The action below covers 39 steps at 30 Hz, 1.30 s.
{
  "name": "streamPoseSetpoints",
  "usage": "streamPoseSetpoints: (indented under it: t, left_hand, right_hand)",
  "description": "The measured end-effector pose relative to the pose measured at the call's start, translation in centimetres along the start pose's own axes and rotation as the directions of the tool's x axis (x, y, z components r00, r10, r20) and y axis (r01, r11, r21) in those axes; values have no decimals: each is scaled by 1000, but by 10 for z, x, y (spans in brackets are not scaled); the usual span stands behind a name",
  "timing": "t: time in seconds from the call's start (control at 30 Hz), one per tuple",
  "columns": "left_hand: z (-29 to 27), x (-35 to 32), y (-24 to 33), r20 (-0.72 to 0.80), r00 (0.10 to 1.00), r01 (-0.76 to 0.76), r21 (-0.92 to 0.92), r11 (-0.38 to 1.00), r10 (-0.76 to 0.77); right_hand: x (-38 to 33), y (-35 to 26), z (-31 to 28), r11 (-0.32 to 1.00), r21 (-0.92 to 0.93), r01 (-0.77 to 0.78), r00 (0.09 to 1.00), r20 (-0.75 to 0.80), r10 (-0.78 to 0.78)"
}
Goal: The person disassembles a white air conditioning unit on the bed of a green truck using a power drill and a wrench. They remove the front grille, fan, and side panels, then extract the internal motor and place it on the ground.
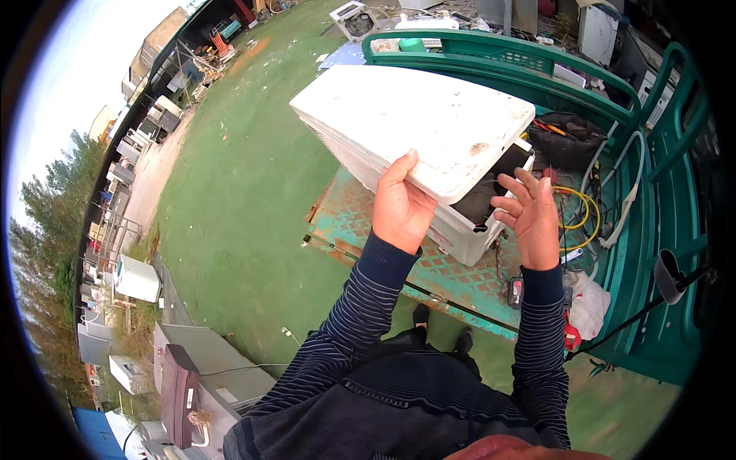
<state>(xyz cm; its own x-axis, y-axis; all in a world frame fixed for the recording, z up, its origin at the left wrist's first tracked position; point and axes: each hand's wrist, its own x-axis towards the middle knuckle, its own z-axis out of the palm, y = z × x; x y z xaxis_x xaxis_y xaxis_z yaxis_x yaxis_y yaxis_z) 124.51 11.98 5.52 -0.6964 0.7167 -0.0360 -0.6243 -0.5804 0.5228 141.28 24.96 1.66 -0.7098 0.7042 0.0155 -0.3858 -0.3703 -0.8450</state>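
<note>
"One green cargo bed fills the middle and right, its patterned floor worn and rusty. What lies on it?"

"A boxy white casing, in front of the person. Its broad top face is smooth, specked with dirt and stained brown near one corner; the long left side looks ribbed, and the right end gapes onto a dark inside."

"What crowds it?"

"A black bag with tools poking out sits beyond the gaping end. A loop of yellow hose and a crumpled white cloth take up more floor to the right."

"And the person's grip?"

"The left hand is clamped on the casing's near edge, thumb on top. The right hand has its fingers apart beside the gap; whether it touches, one cannot tell."

"Anything smaller?"

"A red tool, just beside the cloth."
</note>
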Motion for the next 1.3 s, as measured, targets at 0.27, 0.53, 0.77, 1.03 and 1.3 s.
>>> streamPoseSetpoints:
  t: [0.27, 0.53, 0.77, 1.03, 1.3]
  left_hand:
    - [-62, 1, 95, 7, 999, -31, -81, 996, 32]
    - [-152, -60, 159, -132, 985, -124, -100, 987, 111]
    - [-215, -102, 153, -244, 969, 33, -22, 999, -37]
    - [-181, -128, 87, -80, 980, -84, 663, 744, 182]
    - [-60, -78, 55, 27, 987, -158, 410, 898, 161]
  right_hand:
    - [38, 37, 129, 961, 137, -239, 968, 110, 225]
    - [29, 92, 236, 992, -28, 122, 939, 326, -106]
    - [5, 78, 257, 965, -255, 66, 894, 444, 56]
    - [-29, 84, 219, 806, -341, 485, 681, 725, -104]
    - [-93, -21, 78, 916, -172, 362, 918, 235, -318]
